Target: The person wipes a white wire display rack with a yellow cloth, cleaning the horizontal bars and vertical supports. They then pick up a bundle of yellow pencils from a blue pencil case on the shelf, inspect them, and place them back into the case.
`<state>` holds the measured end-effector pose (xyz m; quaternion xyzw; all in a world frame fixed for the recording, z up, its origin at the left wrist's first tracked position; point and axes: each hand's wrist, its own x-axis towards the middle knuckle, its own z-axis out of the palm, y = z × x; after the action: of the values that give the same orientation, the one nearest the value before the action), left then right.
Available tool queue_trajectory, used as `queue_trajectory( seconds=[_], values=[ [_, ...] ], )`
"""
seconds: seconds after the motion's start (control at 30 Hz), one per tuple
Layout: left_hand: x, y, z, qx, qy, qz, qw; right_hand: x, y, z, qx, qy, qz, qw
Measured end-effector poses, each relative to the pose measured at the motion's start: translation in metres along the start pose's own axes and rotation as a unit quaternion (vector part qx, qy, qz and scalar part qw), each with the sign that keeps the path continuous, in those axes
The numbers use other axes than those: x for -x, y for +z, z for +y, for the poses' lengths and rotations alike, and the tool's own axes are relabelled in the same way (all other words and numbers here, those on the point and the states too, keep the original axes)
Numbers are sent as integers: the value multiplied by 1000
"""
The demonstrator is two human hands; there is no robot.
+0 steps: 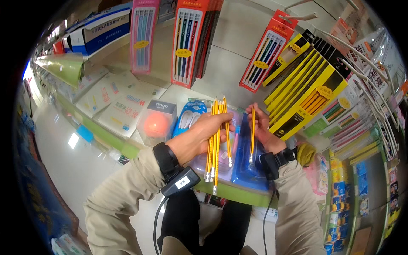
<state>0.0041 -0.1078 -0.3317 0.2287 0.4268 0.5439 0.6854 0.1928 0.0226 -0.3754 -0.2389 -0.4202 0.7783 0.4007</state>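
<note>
A loose bunch of yellow pencils with eraser ends is gripped in my left hand, tips up and erasers down. One pencil of the bunch slants apart on the right side. My right hand holds a single yellow pencil upright, its eraser end hanging down. Both hands are over the shelf, above a blue plastic case and a clear package with pinkish contents. Right of my right hand hang yellow-and-black pencil boxes.
Red pencil packs and another red pack hang ahead. A boxed orange ball, a blue package and white booklets lie on the shelf. Wire hooks project at the upper right. The green shelf edge runs before my legs.
</note>
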Motion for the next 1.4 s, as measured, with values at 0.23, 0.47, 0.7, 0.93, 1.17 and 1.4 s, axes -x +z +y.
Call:
queue_trajectory(
  seconds=[0.23, 0.47, 0.7, 0.93, 1.17, 1.4],
  values=[
    [-5, 2, -12, 34, -9, -44, 998, 32, 60, 15, 61, 53, 47, 996],
    [1, 6, -19, 9, -17, -95, 995, 46, 64, 16, 26, 90, 64, 994],
    [-7, -3, -19, 11, -43, -110, 993, 55, 89, 18, -31, 127, 84, 988],
    [-9, -6, -23, 80, -12, -57, 995, 103, 121, 31, -32, 169, 77, 982],
    [8, 3, -21, 141, 46, -3, 989, 155, 121, 41, -55, 223, -13, 973],
    [30, 34, -27, 92, 158, 45, 982, 171, 117, 52, -253, 144, 131, 948]
  ],
)
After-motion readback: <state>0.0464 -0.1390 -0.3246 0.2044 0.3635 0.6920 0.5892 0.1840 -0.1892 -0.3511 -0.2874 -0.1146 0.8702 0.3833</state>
